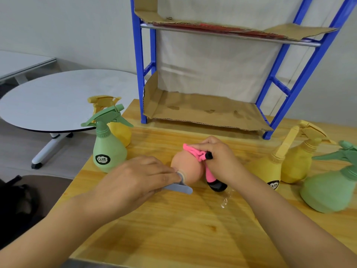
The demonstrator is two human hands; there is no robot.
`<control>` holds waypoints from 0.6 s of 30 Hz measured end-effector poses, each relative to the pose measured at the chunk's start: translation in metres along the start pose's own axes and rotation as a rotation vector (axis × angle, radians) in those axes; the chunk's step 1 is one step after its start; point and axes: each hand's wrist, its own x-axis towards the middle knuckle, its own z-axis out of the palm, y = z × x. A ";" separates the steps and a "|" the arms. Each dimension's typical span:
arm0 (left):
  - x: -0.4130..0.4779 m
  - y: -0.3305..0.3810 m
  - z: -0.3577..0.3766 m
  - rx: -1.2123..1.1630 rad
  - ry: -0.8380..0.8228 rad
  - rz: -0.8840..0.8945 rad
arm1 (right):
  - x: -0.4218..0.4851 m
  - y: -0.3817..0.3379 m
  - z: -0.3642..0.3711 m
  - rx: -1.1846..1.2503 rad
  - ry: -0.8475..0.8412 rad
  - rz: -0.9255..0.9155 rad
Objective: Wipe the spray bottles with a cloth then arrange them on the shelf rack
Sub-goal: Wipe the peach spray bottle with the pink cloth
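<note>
A peach spray bottle (186,167) lies tilted on the wooden table, its grey-blue spray head (178,187) pointing toward me. My left hand (139,175) grips the bottle at its neck and spray head. My right hand (220,159) holds a pink and black cloth (201,155) against the bottle's body. A green spray bottle (108,149) and a yellow one (120,130) stand at the left. At the right stand two yellow bottles (268,167) (297,163) and a green bottle (330,188). The blue shelf rack (140,74) stands behind.
Cardboard sheets line the rack's lower shelf (202,111) and upper shelf (231,29). Water drops (225,202) lie on the wooden table (193,229) near the cloth. A round white table (58,99) stands to the left beyond the table's edge.
</note>
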 end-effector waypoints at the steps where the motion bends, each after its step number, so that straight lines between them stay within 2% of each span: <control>1: 0.001 0.001 -0.002 0.019 -0.014 0.000 | 0.000 -0.001 0.001 -0.005 0.009 -0.014; 4: 0.003 0.004 -0.005 0.048 -0.049 0.010 | -0.005 -0.015 0.002 -0.108 -0.024 -0.152; 9: 0.002 0.004 -0.005 0.085 -0.127 0.038 | -0.007 -0.043 -0.006 -0.218 -0.264 -0.254; 12: 0.000 0.005 -0.002 0.115 -0.159 0.048 | 0.007 -0.042 -0.009 -0.251 -0.287 -0.186; 18: -0.004 0.007 0.000 0.130 -0.170 0.056 | 0.029 -0.022 -0.019 -0.126 -0.294 0.036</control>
